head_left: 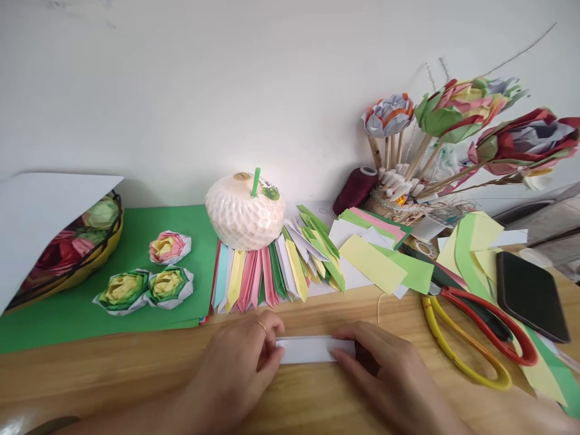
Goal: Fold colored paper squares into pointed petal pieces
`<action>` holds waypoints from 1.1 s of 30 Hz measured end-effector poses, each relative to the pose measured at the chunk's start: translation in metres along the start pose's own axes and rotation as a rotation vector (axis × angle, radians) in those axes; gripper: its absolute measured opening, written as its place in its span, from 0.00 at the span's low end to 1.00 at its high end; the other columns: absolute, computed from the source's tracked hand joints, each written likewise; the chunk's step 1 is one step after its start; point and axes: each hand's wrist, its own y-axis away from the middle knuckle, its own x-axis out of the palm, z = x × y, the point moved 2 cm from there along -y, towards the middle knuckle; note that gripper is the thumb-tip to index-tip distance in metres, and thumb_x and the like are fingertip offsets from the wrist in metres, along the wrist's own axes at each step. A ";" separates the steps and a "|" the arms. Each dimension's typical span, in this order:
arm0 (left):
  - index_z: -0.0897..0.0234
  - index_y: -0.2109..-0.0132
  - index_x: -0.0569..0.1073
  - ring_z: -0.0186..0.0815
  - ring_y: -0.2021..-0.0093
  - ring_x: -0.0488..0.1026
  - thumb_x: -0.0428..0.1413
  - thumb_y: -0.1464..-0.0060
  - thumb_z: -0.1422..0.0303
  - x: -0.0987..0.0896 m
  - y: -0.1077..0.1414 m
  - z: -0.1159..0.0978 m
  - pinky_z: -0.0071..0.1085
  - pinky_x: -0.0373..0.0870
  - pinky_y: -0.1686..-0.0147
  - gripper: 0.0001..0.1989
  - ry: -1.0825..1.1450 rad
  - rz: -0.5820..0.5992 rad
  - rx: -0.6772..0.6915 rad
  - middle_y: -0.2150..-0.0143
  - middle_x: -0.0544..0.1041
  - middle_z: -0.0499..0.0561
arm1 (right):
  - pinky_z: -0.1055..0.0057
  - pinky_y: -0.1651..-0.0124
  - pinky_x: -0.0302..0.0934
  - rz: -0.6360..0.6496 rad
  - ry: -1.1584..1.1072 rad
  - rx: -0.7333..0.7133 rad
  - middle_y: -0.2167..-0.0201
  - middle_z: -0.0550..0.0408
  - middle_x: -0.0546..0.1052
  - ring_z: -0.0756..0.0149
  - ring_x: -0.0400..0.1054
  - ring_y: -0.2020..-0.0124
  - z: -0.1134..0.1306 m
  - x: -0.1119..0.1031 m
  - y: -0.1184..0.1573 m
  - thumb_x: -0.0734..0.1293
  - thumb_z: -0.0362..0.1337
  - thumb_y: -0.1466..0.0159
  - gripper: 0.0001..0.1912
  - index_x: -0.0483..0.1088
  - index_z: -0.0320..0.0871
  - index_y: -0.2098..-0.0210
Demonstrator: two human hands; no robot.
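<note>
A narrow folded strip of white paper [308,350] lies level between my hands, just above or on the wooden table [299,399]. My left hand [247,359], with a thin ring on one finger, pinches its left end. The right end sits between the thumb and fingers of my right hand [385,362]. Just beyond the strip, a row of folded paper pieces [254,275] in pink, yellow, green, white and blue lies under a white coconut-like object [244,211] with a green straw.
Three paper lotus flowers [170,287] rest on green sheets [136,229] at left, near a basket [115,226]. To the right are red-and-yellow-handled scissors [489,320], a phone [530,296], loose paper rectangles [371,260], a maroon thread spool [356,188] and paper flowers on sticks [462,109].
</note>
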 end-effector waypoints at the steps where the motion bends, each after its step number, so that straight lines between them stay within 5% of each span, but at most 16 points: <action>1: 0.61 0.65 0.68 0.36 0.75 0.71 0.49 0.51 0.73 0.000 0.000 0.000 0.28 0.62 0.75 0.05 -0.007 -0.003 0.010 0.75 0.73 0.45 | 0.73 0.76 0.62 0.005 0.000 0.015 0.75 0.58 0.74 0.67 0.68 0.78 -0.001 0.000 0.000 0.63 0.37 0.37 0.04 0.70 0.47 0.64; 20: 0.62 0.70 0.67 0.34 0.75 0.69 0.47 0.50 0.76 0.003 0.001 -0.001 0.27 0.59 0.74 0.06 -0.110 -0.037 0.055 0.75 0.72 0.45 | 0.71 0.72 0.62 0.068 0.048 0.085 0.73 0.59 0.74 0.67 0.69 0.75 -0.003 0.005 -0.002 0.61 0.36 0.36 0.05 0.69 0.48 0.63; 33: 0.56 0.59 0.75 0.33 0.74 0.64 0.41 0.37 0.73 0.003 0.002 -0.002 0.27 0.54 0.73 0.18 -0.217 -0.068 0.406 0.73 0.66 0.47 | 0.70 0.71 0.65 0.075 0.011 0.070 0.66 0.56 0.72 0.67 0.69 0.74 -0.003 0.004 -0.002 0.62 0.32 0.39 0.10 0.65 0.46 0.57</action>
